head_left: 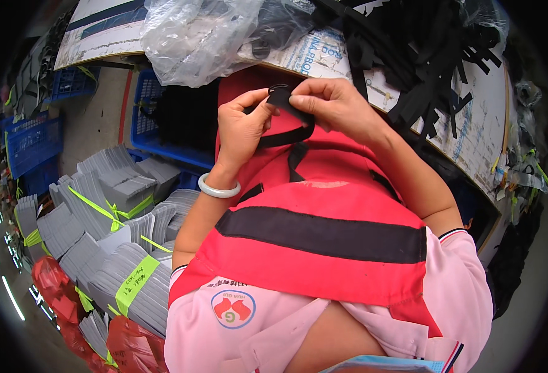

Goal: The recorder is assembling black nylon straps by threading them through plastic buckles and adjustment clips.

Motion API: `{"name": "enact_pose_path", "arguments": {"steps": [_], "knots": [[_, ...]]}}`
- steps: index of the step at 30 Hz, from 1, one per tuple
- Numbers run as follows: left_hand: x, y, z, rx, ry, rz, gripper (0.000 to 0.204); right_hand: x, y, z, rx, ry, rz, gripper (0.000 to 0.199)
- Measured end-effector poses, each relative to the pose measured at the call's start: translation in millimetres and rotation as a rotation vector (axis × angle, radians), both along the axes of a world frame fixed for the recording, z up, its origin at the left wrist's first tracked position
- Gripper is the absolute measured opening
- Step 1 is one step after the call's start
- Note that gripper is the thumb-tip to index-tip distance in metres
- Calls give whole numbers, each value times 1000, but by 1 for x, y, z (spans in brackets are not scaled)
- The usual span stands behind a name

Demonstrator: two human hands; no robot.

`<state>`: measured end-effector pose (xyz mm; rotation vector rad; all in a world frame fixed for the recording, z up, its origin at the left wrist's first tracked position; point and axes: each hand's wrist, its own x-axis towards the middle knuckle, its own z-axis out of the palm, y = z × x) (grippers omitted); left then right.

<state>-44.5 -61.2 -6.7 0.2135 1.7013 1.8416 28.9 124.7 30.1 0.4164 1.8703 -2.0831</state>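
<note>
Strap: a black strap piece (pixel 284 98) is held up at chest height over a red apron w/ black band (pixel 321 236), both hands on it; a loop of it hangs down betw. the hands, above the apron.
Left hand: left hand (pixel 242 127) is pinched shut on the strap's left part, thumb and fingers pressed together; a pale bangle (pixel 219 187) is worn at the wrist, below the strap.
Right hand: right hand (pixel 333 105) is closed on the strap's top end, fingertips clamped on it, just right of the left hand.
Progress: judged mid-way on this one piece; a fold or loop seems to be formed at the top end, not finished. Many loose black strips (pixel 423 56) are heaped on the tabletop (pixel 473 133), up and right of the strap, so most of the pile appears left to do.
Surroundings: clear plastic bags (pixel 193 37) lie above the strap; blue crates (pixel 140 118) and bundled grey sheets w/ green ties (pixel 109 236) are stacked left of and below it.
Hard to see: exact fold at the strap end is covered by fingers; whether a buckle or ring sits there can't be told. Crate contents are dark. Finished pieces can't be picked out. Edges are bent and dark from the fisheye.
</note>
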Motion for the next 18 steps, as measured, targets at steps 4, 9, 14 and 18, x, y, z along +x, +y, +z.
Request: {"name": "enact_pose_path", "arguments": {"steps": [4,9,14,18], "knots": [[6,2,-2,-102,173,19,19,4,-8,0,-104,-172,-145,21],[7,2,-6,-125,297,50,17,7,-12,-12,-201,-177,-218,20],[7,5,0,-274,809,-30,15,8,-15,-21,-483,-113,-357,20],[2,6,-3,-185,881,28,14,10,-21,-24,-488,-128,-380,21]]}}
